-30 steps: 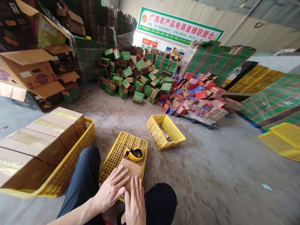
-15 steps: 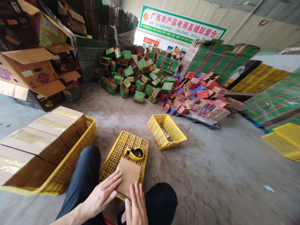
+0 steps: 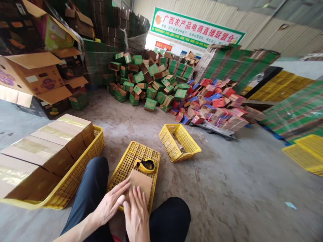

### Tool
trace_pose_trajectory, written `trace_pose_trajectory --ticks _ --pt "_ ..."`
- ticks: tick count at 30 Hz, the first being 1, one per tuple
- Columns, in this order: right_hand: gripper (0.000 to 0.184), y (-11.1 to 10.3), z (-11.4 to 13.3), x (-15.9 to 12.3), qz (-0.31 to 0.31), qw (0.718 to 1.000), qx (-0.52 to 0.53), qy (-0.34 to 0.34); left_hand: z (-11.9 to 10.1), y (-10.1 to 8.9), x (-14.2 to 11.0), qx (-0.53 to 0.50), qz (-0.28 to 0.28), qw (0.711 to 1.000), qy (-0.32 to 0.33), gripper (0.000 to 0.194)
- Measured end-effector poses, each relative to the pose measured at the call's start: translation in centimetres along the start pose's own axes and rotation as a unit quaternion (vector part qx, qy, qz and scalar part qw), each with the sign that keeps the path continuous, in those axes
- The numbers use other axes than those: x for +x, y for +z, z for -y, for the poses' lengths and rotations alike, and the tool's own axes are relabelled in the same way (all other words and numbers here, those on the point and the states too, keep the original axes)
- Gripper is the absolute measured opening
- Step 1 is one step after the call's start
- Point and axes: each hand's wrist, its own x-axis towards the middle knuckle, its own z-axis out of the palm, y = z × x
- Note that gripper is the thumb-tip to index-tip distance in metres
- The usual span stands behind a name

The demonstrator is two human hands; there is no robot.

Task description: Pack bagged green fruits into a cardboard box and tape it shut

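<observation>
Both hands lie flat, fingers spread, grip released, on a small brown cardboard box (image 3: 141, 183); the left hand (image 3: 109, 203) presses its near left edge, the right hand (image 3: 136, 215) its near side; the box rests on an upturned yellow crate (image 3: 123, 166) between the person's knees; a yellow tape dispenser (image 3: 144, 165) lies just beyond it; taped cartons (image 3: 37, 151) fill a yellow basket (image 3: 83, 164) at left.

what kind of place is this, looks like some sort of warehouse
Most likely a packing warehouse for farm produce. Heaps of small green cartons and red and blue ones cover the concrete floor, flat-packed cardboard is stacked on pallets, and yellow plastic crates sit about.
</observation>
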Motion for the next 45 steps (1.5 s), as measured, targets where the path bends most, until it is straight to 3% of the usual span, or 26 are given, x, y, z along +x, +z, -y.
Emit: trace_pose_trajectory --ticks 6,12,17,25,30,34,40,45 --pt "0.050 0.1 1.0 2.7 -0.017 0.999 0.046 -0.008 0.4 0.7 0.0 -0.052 -0.031 0.997 -0.044 0.057" --pt "0.049 -0.4 -1.3 5.7 0.028 0.998 0.041 -0.048 -0.1 1.2 0.0 -0.026 -0.040 0.998 -0.041 0.060" --pt "0.050 -0.7 -3.0 6.7 0.055 0.998 0.020 -0.036 -0.7 1.0 0.5 0.019 -0.017 1.000 0.002 0.059" --pt "0.053 0.6 -5.1 2.9 0.056 0.998 0.013 0.011 -0.7 1.1 2.2 0.140 0.011 0.987 0.082 0.060" --pt "0.058 1.2 -6.9 0.4 0.015 0.996 0.032 0.082 -1.0 1.8 4.5 0.190 0.016 0.976 0.104 0.060" --pt "0.060 1.1 -7.4 -1.4 -0.006 0.990 0.066 0.124 -1.1 2.4 4.5 0.198 0.005 0.978 0.071 0.067" --pt "0.065 1.7 -5.0 -4.3 -0.017 0.974 0.141 0.176 -1.2 2.5 2.5 0.183 0.002 0.983 0.007 0.082" --pt "0.061 3.1 -3.6 -7.4 0.043 0.950 0.195 0.242 -1.1 2.0 1.5 0.120 0.015 0.991 -0.056 0.080"
